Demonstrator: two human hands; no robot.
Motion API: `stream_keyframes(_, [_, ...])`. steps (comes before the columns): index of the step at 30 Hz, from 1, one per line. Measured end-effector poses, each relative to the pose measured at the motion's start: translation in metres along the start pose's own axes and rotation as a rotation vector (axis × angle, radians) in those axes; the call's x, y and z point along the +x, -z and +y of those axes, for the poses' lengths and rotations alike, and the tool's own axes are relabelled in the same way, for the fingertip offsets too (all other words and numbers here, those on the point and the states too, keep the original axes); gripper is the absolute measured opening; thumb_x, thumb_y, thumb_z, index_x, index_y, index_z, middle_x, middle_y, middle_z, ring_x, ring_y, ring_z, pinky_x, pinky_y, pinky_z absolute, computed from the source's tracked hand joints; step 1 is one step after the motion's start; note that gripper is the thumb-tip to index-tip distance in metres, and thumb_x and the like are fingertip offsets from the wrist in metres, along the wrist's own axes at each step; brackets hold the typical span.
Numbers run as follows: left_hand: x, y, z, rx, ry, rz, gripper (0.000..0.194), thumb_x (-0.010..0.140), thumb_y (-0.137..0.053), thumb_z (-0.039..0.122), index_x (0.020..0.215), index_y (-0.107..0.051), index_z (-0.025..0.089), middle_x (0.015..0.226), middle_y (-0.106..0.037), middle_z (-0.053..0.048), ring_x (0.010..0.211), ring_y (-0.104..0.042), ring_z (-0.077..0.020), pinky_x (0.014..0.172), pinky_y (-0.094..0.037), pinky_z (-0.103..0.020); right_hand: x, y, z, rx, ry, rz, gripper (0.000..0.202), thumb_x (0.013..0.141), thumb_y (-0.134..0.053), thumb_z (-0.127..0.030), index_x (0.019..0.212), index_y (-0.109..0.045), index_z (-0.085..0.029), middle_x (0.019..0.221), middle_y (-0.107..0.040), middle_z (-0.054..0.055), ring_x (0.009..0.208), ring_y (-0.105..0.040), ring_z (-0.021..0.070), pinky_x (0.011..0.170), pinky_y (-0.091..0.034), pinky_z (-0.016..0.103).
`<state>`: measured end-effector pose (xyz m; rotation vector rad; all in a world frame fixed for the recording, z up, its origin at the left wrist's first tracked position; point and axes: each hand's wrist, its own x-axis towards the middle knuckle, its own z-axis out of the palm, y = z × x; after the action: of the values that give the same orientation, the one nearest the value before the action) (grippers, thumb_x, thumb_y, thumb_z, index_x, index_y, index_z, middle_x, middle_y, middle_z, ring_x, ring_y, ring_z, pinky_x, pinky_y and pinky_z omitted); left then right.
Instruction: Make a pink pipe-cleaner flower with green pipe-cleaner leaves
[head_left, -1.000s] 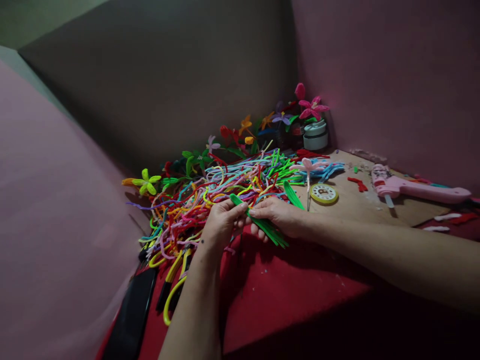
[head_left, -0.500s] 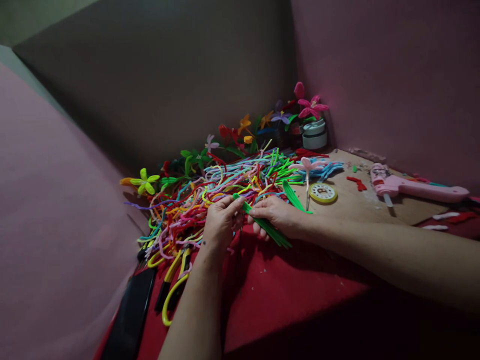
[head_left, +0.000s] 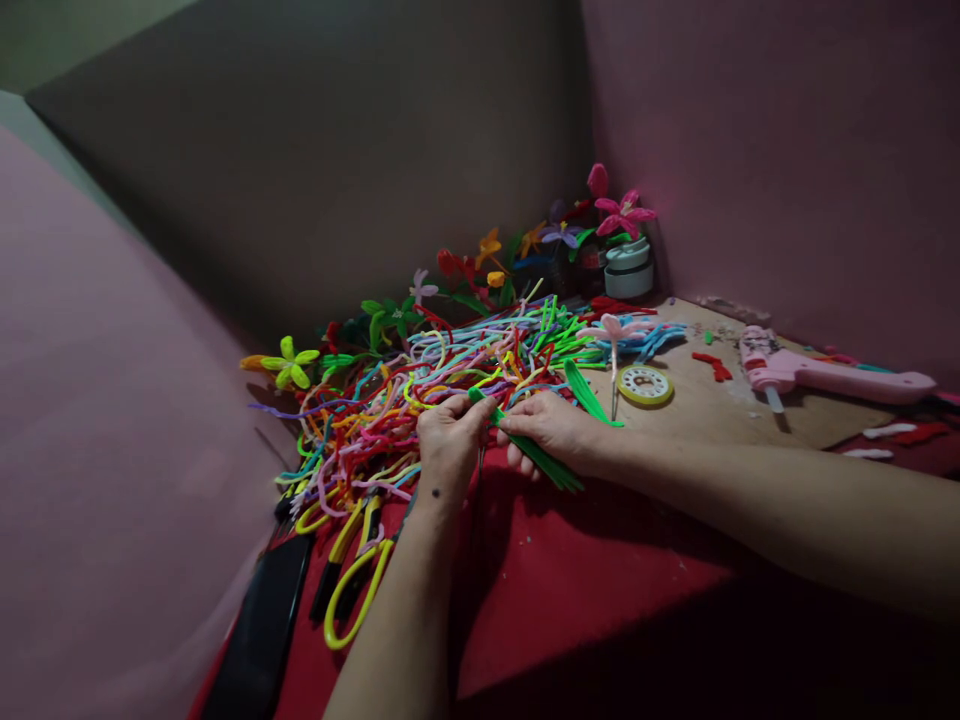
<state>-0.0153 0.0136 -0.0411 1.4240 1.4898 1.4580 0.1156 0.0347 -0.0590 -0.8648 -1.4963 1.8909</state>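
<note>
Between my two hands is a bundle of green pipe cleaners [head_left: 551, 465], lying side by side and slanting down to the right. My left hand [head_left: 454, 430] is closed, its thumb and fingers pinching the upper end. Further down the strands, my right hand [head_left: 544, 430] grips them, with the loose ends sticking out below its palm. A thin dark wire hangs under my left hand; I cannot tell what it is fixed to. Just beyond my right wrist lies a green pipe-cleaner leaf [head_left: 589, 395], beside a pale pink pipe-cleaner flower [head_left: 613, 335] on a stem.
A heap of loose coloured pipe cleaners [head_left: 375, 420] spreads behind my hands. Yellow-handled scissors [head_left: 330, 620] and pliers [head_left: 341, 555] lie at left near a black object [head_left: 259, 630]. At right are a yellow round dial [head_left: 646, 386] and a pink glue gun [head_left: 847, 375] on a board.
My left hand has shifted slightly right and turned, showing more of its back and uncovering more of the scissor handle. My right hand stays in place on the green strands.
</note>
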Motion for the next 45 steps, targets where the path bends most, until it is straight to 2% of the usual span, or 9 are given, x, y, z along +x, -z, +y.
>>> stream_keyframes(3, [0.001, 0.001, 0.001, -0.109, 0.102, -0.055, 0.028, 0.064, -0.066, 0.030, 0.050, -0.047, 0.015, 0.038, -0.036, 0.007, 0.033, -0.028, -0.0037, 0.034, -0.018, -0.019, -0.001, -0.001, -0.002, 0.002, -0.002, -0.008, 0.020, 0.082, -0.041, -0.018, 0.068, -0.053, -0.012, 0.045, -0.056, 0.000, 0.035, -0.051, 0.0081, 0.034, -0.042, 0.016])
stream_keyframes(6, [0.001, 0.001, 0.001, -0.199, 0.162, -0.021, 0.025, 0.064, -0.065, 0.031, 0.054, -0.048, 0.015, 0.038, -0.033, 0.008, 0.033, -0.026, -0.0035, 0.034, -0.018, -0.019, -0.002, -0.002, -0.002, 0.015, -0.002, -0.017, 0.020, 0.083, -0.041, -0.019, 0.068, -0.053, -0.012, 0.046, -0.056, -0.001, 0.034, -0.051, 0.0078, 0.034, -0.042, 0.016])
stream_keyframes(11, [-0.002, -0.003, -0.001, 0.094, -0.101, 0.177, 0.029, 0.064, -0.066, 0.030, 0.048, -0.047, 0.014, 0.043, -0.032, 0.007, 0.039, -0.027, -0.0030, 0.037, -0.019, -0.018, -0.002, -0.002, 0.000, 0.017, 0.012, -0.032, 0.018, 0.083, -0.044, -0.020, 0.072, -0.055, -0.012, 0.048, -0.057, 0.000, 0.037, -0.053, 0.0095, 0.035, -0.045, 0.019])
stream_keyframes(13, [-0.002, -0.003, -0.001, 0.116, -0.124, 0.190, 0.031, 0.065, -0.065, 0.030, 0.047, -0.045, 0.014, 0.042, -0.031, 0.007, 0.039, -0.026, -0.0028, 0.037, -0.019, -0.019, -0.002, -0.002, 0.000, 0.025, 0.013, -0.029, 0.018, 0.083, -0.043, -0.019, 0.072, -0.055, -0.011, 0.048, -0.058, 0.000, 0.037, -0.053, 0.0094, 0.035, -0.045, 0.019])
stream_keyframes(18, [0.002, 0.005, 0.000, -0.114, 0.179, -0.109, 0.029, 0.065, -0.066, 0.034, 0.054, -0.046, 0.015, 0.039, -0.035, 0.007, 0.032, -0.028, -0.0034, 0.033, -0.018, -0.019, -0.001, -0.001, -0.001, 0.012, 0.003, -0.010, 0.020, 0.084, -0.040, -0.017, 0.071, -0.055, -0.011, 0.048, -0.057, 0.000, 0.036, -0.053, 0.0090, 0.034, -0.043, 0.018])
stream_keyframes(22, [0.004, 0.008, -0.002, -0.269, 0.318, -0.179, 0.029, 0.061, -0.070, 0.031, 0.057, -0.046, 0.015, 0.039, -0.032, 0.009, 0.030, -0.024, -0.0019, 0.032, -0.015, -0.017, -0.001, -0.001, -0.001, 0.024, 0.013, -0.005, 0.020, 0.084, -0.040, -0.017, 0.070, -0.054, -0.012, 0.048, -0.057, 0.000, 0.035, -0.052, 0.0085, 0.034, -0.043, 0.018])
stream_keyframes(29, [0.004, 0.006, -0.004, -0.408, 0.354, -0.230, 0.032, 0.063, -0.069, 0.030, 0.054, -0.042, 0.015, 0.036, -0.031, 0.009, 0.028, -0.022, -0.0011, 0.031, -0.014, -0.016, -0.003, -0.003, -0.003, 0.044, 0.008, 0.003, 0.020, 0.083, -0.040, -0.015, 0.067, -0.053, -0.012, 0.047, -0.056, 0.000, 0.035, -0.051, 0.0081, 0.034, -0.042, 0.017])
stream_keyframes(36, [0.004, 0.007, -0.003, -0.260, 0.373, -0.216, 0.027, 0.058, -0.073, 0.029, 0.062, -0.052, 0.012, 0.047, -0.049, 0.002, 0.035, -0.040, -0.0040, 0.035, -0.024, -0.016, -0.001, -0.001, -0.001, 0.019, 0.018, 0.029, 0.020, 0.082, -0.040, -0.014, 0.066, -0.053, -0.012, 0.047, -0.056, -0.001, 0.035, -0.051, 0.0088, 0.033, -0.043, 0.018])
stream_keyframes(45, [0.003, 0.008, -0.003, -0.247, 0.399, -0.316, 0.028, 0.064, -0.068, 0.031, 0.058, -0.046, 0.015, 0.039, -0.036, 0.007, 0.031, -0.024, -0.0017, 0.032, -0.016, -0.017, -0.003, -0.001, 0.000, 0.023, 0.006, -0.003, 0.020, 0.083, -0.041, -0.017, 0.068, -0.053, -0.012, 0.048, -0.056, -0.001, 0.036, -0.052, 0.0090, 0.035, -0.044, 0.019])
